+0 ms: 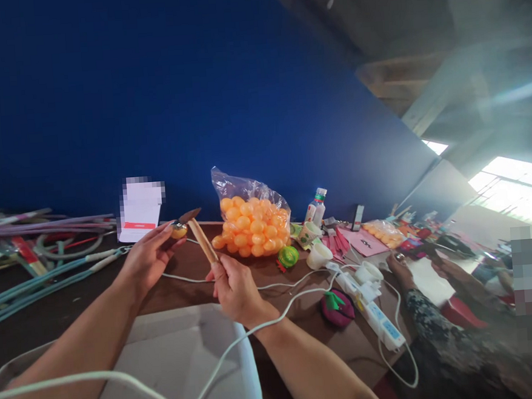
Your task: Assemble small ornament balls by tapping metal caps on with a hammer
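Left hand [154, 256] pinches a golden round piece [179, 231] above the table [186, 293]; right hand [235, 287] grasps a wooden-handled tool [204, 241], its dark head indistinct, possibly a brush. Piece appears light, smooth, slippery: hold its sides. Tool likely stiff; grip low.

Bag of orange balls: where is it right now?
In the head view, the bag sits near the centre of the table, in front of the blue wall, beyond the right hand and left of the bottle.
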Tool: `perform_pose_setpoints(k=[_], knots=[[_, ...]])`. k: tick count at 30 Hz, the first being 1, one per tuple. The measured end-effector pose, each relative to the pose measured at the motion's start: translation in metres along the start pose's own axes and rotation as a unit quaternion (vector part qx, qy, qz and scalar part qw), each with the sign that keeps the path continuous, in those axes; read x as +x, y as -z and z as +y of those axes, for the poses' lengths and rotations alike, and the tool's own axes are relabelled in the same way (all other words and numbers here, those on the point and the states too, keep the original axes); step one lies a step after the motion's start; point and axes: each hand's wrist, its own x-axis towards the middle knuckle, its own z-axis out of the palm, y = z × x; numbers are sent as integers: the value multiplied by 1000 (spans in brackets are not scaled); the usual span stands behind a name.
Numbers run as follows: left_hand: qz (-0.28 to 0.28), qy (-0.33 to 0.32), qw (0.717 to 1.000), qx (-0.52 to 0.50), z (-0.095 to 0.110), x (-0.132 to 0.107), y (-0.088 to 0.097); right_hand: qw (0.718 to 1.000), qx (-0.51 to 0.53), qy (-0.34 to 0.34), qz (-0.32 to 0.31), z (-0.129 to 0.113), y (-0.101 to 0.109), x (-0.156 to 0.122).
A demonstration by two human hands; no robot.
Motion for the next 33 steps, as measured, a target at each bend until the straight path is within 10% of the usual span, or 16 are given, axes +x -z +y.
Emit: perform_pose_setpoints(k=[26, 33], knots=[[-14, -10, 1000, -2, -1, 4, 4, 999, -21, 27, -28, -2, 4, 1], [22, -3, 999, -28, 0, 5, 5, 943, 8, 79, -324, -18, 54, -1]])
